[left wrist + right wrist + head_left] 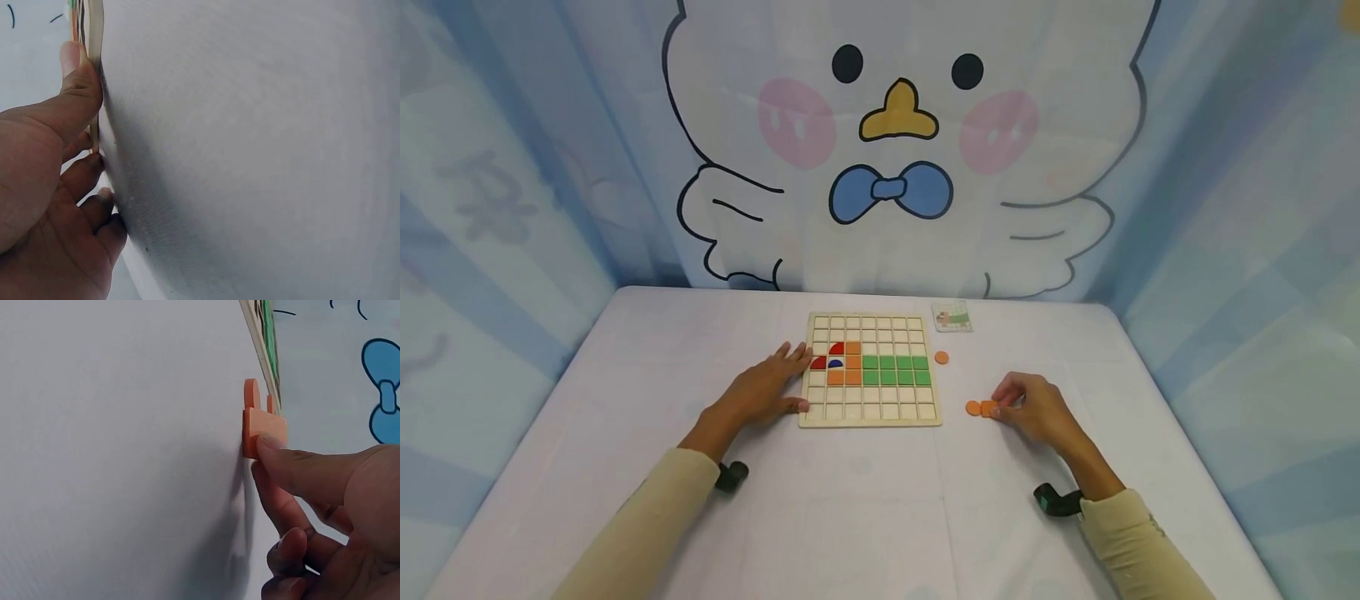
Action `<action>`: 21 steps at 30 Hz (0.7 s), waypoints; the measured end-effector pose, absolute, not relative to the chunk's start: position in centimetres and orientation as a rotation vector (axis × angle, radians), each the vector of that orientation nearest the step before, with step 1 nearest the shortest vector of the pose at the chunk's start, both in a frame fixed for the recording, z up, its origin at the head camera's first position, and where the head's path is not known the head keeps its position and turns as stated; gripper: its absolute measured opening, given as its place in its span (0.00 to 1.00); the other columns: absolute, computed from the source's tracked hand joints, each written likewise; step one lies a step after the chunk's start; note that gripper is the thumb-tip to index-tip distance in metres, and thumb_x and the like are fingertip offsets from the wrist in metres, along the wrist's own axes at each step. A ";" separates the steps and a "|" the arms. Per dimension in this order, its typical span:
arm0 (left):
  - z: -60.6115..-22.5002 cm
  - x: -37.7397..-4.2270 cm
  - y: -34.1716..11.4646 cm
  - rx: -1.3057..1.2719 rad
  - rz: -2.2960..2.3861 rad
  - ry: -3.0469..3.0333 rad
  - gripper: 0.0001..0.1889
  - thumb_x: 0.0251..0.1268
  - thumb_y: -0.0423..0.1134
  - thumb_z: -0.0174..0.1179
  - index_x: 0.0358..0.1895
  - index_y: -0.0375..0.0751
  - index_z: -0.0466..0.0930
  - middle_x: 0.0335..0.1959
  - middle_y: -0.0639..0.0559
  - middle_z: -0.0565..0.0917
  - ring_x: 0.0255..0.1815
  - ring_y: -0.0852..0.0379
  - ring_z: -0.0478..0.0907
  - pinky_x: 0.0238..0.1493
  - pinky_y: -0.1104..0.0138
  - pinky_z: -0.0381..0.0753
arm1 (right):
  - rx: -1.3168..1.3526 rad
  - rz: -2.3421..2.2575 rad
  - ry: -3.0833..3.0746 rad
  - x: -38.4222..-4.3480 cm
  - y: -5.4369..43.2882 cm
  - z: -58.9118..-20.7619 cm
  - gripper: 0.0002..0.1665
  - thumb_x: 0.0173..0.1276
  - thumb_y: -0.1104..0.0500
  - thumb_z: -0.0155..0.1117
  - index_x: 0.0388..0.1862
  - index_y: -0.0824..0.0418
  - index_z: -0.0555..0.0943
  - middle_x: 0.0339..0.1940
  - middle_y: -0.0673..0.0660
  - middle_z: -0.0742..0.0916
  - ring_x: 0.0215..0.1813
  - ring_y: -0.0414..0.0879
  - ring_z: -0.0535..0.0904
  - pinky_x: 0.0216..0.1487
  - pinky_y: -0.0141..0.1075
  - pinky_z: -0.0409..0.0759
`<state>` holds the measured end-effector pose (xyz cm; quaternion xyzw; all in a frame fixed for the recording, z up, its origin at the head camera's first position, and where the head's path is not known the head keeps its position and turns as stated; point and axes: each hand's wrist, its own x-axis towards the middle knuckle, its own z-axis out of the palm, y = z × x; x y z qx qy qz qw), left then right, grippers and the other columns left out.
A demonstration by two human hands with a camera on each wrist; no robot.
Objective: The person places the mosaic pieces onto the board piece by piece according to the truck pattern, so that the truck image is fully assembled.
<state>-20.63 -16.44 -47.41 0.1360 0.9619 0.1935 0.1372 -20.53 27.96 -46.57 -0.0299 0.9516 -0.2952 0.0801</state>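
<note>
On the table lies a wooden grid board (895, 412) bearing green square tiles (897, 371), orange square tiles (853, 363), red quarter-round tiles (819, 363) and a dark blue half-round tile (835, 364). Spread fingers and thumb of my left hand (766, 388) touch the board's left edge, as the left wrist view also shows. Right of the board, my right hand (1032, 408) pinches an orange square tile (265, 428) near its thumb tip, low over the tablecloth. An orange round tile (973, 408) lies directly left of that square.
Another orange round tile (942, 357) rests beside the board's right edge. Behind it is a small pattern card (952, 317) with a coloured picture on a grid. A white cloth covers the table (850, 517), and printed curtains (887, 250) stand behind and at both sides.
</note>
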 end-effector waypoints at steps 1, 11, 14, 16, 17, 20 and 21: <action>-47.4 -20.6 -16.4 0.393 0.562 2.782 0.51 0.68 0.53 0.71 0.87 0.47 0.51 0.89 0.45 0.51 0.90 0.35 0.45 0.82 0.35 0.59 | -0.097 -0.899 2.843 -20.5 27.9 -46.5 0.08 0.67 0.62 0.78 0.41 0.56 0.85 0.35 0.54 0.88 0.39 0.49 0.78 0.39 0.38 0.74; -47.2 -20.5 -16.4 0.408 0.553 2.786 0.51 0.67 0.53 0.71 0.87 0.46 0.52 0.89 0.44 0.52 0.90 0.35 0.46 0.81 0.35 0.61 | -0.214 -1.089 2.860 -21.0 26.2 -45.7 0.08 0.67 0.61 0.79 0.39 0.57 0.86 0.35 0.54 0.90 0.41 0.49 0.76 0.41 0.36 0.72; -47.3 -20.5 -16.4 0.409 0.560 2.788 0.51 0.67 0.54 0.72 0.87 0.46 0.52 0.89 0.44 0.52 0.90 0.35 0.46 0.81 0.35 0.61 | -0.246 -1.120 2.848 -21.1 25.2 -45.5 0.07 0.67 0.63 0.78 0.38 0.57 0.86 0.34 0.54 0.90 0.41 0.49 0.75 0.43 0.36 0.71; -47.3 -20.5 -16.4 0.408 0.567 2.788 0.51 0.67 0.53 0.72 0.87 0.46 0.52 0.89 0.45 0.52 0.90 0.35 0.45 0.81 0.35 0.60 | -0.265 -1.133 2.841 -21.2 24.4 -45.4 0.07 0.67 0.64 0.78 0.38 0.57 0.86 0.33 0.53 0.90 0.40 0.49 0.75 0.42 0.36 0.71; -47.3 -20.5 -16.5 0.403 0.571 2.786 0.51 0.67 0.53 0.72 0.87 0.47 0.52 0.89 0.46 0.51 0.90 0.36 0.45 0.82 0.35 0.60 | -0.269 -1.139 2.837 -21.3 24.1 -45.3 0.07 0.66 0.64 0.78 0.38 0.57 0.86 0.33 0.53 0.91 0.39 0.49 0.74 0.41 0.36 0.71; -47.2 -20.5 -16.5 0.395 0.572 2.784 0.51 0.68 0.52 0.71 0.87 0.47 0.52 0.89 0.46 0.51 0.90 0.36 0.45 0.82 0.35 0.59 | -0.278 -1.149 2.827 -21.4 22.9 -45.2 0.08 0.66 0.63 0.79 0.38 0.56 0.86 0.33 0.53 0.90 0.37 0.48 0.74 0.38 0.35 0.71; -47.2 -20.5 -16.5 0.393 0.569 2.783 0.51 0.68 0.52 0.71 0.87 0.47 0.52 0.89 0.46 0.51 0.90 0.36 0.45 0.82 0.35 0.59 | -0.277 -1.158 2.816 -21.4 22.5 -45.2 0.08 0.66 0.63 0.79 0.38 0.56 0.86 0.33 0.53 0.90 0.35 0.48 0.75 0.37 0.35 0.71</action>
